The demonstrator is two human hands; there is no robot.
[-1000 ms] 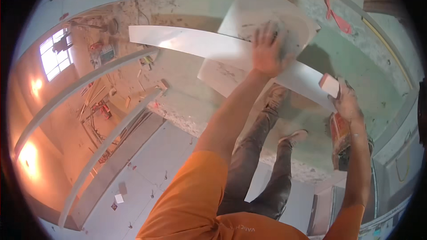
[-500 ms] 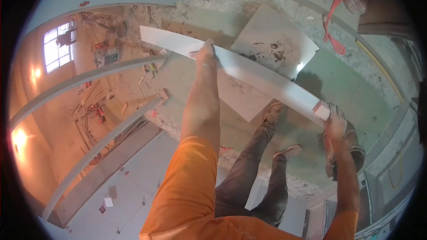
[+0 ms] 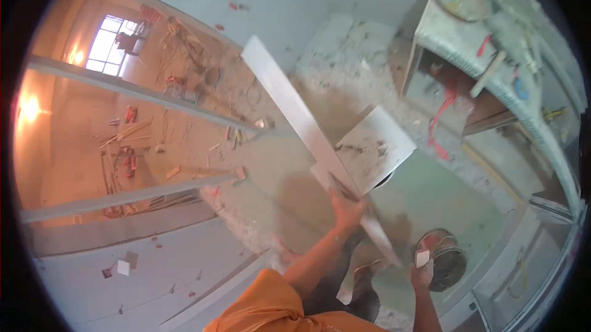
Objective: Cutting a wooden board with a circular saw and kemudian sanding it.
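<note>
A long white board strip [image 3: 295,110] is tilted across the middle, running from upper left to lower right. My left hand [image 3: 349,210] grips it in its lower half, fingers around its edge. My right hand [image 3: 422,275] is off the strip and holds a small white block [image 3: 422,259] with a reddish edge. Just beside that hand stands a dirty bucket [image 3: 448,264] with dark stuff on it. Beyond the strip lies a white square panel [image 3: 385,147] with dark smears, a round rim showing under its near edge.
A workbench [image 3: 462,55] with a bowl [image 3: 462,0] and a hammer-like tool [image 3: 489,73] stands at the upper right; a red strap [image 3: 438,135] hangs below. Two metal studs [image 3: 148,99] cross the left side. Scrap wood and tools lie on the floor beyond them.
My right hand has left the strip's end and moved down beside the bucket with the small block. The strip has swung steeper in my left hand. My view has turned.
</note>
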